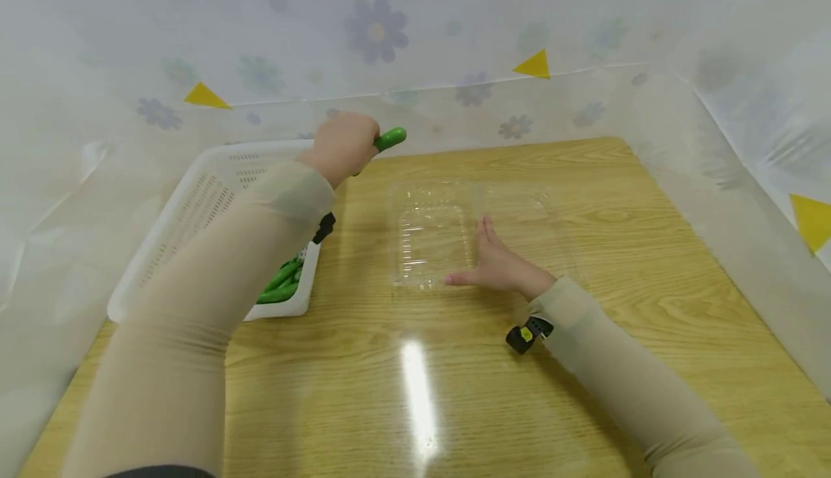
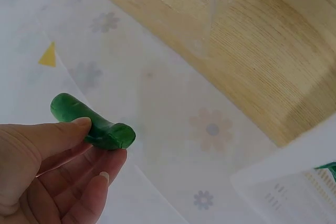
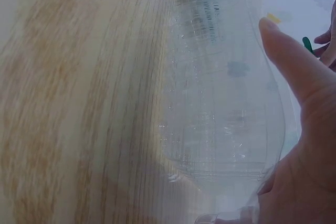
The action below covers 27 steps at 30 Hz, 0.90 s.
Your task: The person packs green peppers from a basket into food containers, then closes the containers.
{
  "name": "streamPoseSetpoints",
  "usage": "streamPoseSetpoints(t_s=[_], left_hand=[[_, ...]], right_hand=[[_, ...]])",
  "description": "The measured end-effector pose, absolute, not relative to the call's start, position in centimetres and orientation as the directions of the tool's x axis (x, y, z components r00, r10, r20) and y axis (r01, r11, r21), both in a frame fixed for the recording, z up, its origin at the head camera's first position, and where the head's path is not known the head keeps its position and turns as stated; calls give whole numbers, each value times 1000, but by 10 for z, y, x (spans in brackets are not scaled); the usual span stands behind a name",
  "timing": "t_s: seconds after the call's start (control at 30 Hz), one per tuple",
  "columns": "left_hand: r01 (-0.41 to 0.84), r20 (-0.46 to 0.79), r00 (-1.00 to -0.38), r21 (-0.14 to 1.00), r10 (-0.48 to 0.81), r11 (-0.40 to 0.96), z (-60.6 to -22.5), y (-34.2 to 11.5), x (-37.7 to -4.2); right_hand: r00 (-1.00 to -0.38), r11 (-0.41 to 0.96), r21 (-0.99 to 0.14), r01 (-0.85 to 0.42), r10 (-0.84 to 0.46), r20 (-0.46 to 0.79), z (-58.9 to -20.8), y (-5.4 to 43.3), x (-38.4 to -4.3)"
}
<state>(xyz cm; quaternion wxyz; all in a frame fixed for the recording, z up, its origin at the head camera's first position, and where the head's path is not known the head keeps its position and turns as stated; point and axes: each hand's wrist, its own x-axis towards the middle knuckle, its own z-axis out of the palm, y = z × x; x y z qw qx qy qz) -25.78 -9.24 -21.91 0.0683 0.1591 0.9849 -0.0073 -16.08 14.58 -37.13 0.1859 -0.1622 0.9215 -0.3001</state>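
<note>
Thumb and fingers of the left hand (image 1: 344, 148) pinch one green vegetable (image 1: 391, 138), smooth, long and blunt-ended, raised at the far side between basket (image 1: 260, 148) and container (image 1: 435, 247). The right hand (image 1: 505, 267) is unclenched, fingers straight and thumb spread wide against the one container, a thin, clear plastic shell of two halves, opened out flat mid-table. One white plastic basket, rectangular and slotted, stands at left; several more green vegetables (image 1: 280, 285) lie in its near right part, too covered by the sleeve (image 1: 195, 298) to count. Three yellow triangles (image 1: 534, 65) mark the flower-patterned sheet (image 1: 448, 2) around the wood-grained table (image 1: 350, 391).
</note>
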Motion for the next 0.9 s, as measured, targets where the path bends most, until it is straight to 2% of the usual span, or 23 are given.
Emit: streamPoseSetpoints(t_s=[0.27,0.9], left_hand=[[385,-111,-917,-7,382,923,-229,-73,-260],[442,-146,-886,25,441,897,-253,-43,-275]], right_hand=[[-879,765,-618,-182,-408,-247,-372,146,-161],[-879,764,-629,-147,-393,-272,-372,146,-163]])
